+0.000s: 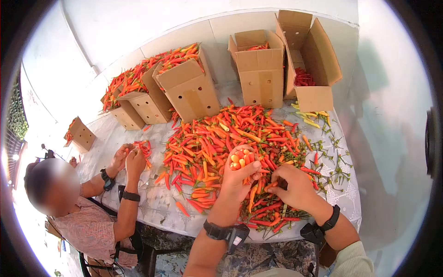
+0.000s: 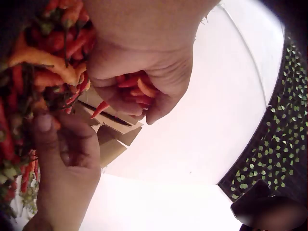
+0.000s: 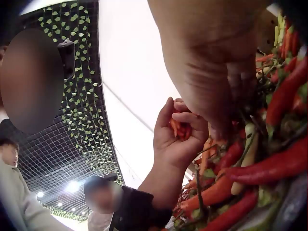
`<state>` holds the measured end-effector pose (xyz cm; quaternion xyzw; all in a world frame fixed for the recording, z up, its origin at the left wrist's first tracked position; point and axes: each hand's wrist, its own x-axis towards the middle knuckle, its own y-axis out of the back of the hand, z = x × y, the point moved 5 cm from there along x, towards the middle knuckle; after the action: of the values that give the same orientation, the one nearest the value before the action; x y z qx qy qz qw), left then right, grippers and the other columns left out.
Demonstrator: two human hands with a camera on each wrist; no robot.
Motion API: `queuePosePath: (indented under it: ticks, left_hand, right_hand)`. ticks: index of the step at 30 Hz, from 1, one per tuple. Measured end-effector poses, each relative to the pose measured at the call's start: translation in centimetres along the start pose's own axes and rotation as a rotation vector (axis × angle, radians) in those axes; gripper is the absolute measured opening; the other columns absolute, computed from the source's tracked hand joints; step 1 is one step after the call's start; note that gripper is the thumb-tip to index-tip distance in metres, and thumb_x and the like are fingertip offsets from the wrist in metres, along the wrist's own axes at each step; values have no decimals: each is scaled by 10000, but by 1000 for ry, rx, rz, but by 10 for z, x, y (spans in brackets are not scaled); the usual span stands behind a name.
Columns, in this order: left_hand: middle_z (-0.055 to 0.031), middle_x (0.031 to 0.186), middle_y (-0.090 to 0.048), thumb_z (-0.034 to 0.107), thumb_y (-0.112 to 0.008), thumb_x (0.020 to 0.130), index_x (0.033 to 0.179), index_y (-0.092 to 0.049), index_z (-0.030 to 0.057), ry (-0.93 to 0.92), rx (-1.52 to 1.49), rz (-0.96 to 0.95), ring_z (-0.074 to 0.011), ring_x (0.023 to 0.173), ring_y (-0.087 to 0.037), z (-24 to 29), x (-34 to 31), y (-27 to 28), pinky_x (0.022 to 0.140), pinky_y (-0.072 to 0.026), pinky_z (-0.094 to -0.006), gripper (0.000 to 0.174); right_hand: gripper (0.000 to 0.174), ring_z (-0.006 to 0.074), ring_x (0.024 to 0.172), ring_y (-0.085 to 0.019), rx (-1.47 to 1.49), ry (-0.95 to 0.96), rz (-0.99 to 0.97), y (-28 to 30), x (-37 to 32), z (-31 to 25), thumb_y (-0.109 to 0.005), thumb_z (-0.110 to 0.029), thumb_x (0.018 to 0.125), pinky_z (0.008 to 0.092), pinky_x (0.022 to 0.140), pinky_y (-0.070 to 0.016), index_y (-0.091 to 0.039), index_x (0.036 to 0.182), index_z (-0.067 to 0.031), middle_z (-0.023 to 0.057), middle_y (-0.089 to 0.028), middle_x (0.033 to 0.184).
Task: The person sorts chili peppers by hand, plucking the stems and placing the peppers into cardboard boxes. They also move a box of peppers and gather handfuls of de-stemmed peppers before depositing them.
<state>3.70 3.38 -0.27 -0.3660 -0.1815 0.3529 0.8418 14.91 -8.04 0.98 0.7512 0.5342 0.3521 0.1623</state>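
My left hand (image 1: 239,177) grips a bundle of orange and red chilies (image 1: 242,159) above the near part of a large chili pile (image 1: 217,138). The left wrist view shows its fingers curled round the bundle (image 2: 139,89). To its right, my right hand (image 1: 295,187) is low over the pile, thumb and fingertips pinching an orange chili (image 1: 272,185). In the left wrist view the right hand (image 2: 67,163) is beside loose chilies. From the right wrist, its fingertips are partly hidden behind the hand (image 3: 211,67), and the left hand (image 3: 173,149) holds its bundle close by.
Several cardboard boxes (image 1: 191,94) with chilies line the table's back edge. Green stems (image 1: 339,173) and yellow-green chilies (image 1: 308,119) lie at the right on the patterned tablecloth (image 1: 348,196). At the left, another person (image 1: 92,226) handles red chilies (image 1: 145,148).
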Motion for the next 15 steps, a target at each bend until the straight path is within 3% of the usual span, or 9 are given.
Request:
queuePosePath:
  ticks: [2, 5, 6, 9, 10, 13, 15]
  left_hand:
    - [-33, 838, -565, -55, -685, 755, 1092, -492, 93, -7, -7, 14, -130, 708, -591, 1, -1, 0, 516, -448, -244, 416]
    - [-33, 833, -565, -54, -672, 760, 1069, -498, 89, -4, -7, 31, -126, 697, -580, 3, -1, -2, 513, -440, -233, 381]
    - [-33, 831, -566, -55, -672, 760, 1066, -499, 90, -2, -16, 18, -126, 696, -579, 3, -1, -3, 512, -439, -232, 379]
    - [-37, 832, -572, -52, -680, 757, 1062, -502, 95, 10, -18, 14, -127, 696, -579, 1, 3, -1, 510, -437, -227, 382]
    - [-38, 835, -574, -50, -684, 756, 1062, -502, 96, 10, -9, 19, -127, 697, -580, 0, 3, 0, 512, -438, -229, 385]
    - [-39, 840, -577, -50, -690, 754, 1065, -502, 97, 12, -7, 39, -130, 699, -582, -1, 0, 2, 519, -441, -239, 392]
    - [-37, 850, -578, -47, -681, 758, 1065, -508, 106, 15, 10, 37, -126, 703, -571, -2, 0, 0, 518, -432, -239, 385]
  right_hand:
    - [257, 169, 688, -574, 11, -25, 78, 10, 4, -4, -774, -40, 691, 283, 611, -470, -545, 808, -41, 63, -535, 808]
    - [258, 133, 688, -563, 130, -9, 212, 17, 5, 13, -772, -21, 688, 254, 603, -466, -544, 810, -35, 52, -529, 812]
    - [215, 164, 722, -579, 181, -29, 223, 21, 6, 18, -730, -30, 723, 290, 620, -466, -540, 824, -49, 49, -576, 824]
    - [183, 97, 713, -572, 577, -228, 314, 29, 12, 47, -720, -29, 784, 234, 607, -465, -540, 797, -58, 25, -581, 801]
    - [147, 90, 784, -596, 379, -223, 437, 43, 13, 58, -689, -38, 827, 213, 625, -470, -545, 802, -57, 35, -617, 814]
    - [136, 136, 892, -625, 987, -294, 760, 73, 12, 85, -683, -68, 841, 245, 716, -515, -560, 871, -20, 63, -634, 902]
    - [124, 161, 892, -627, 1269, -362, 759, 74, 12, 108, -655, -48, 855, 257, 755, -523, -569, 938, -16, 67, -635, 935]
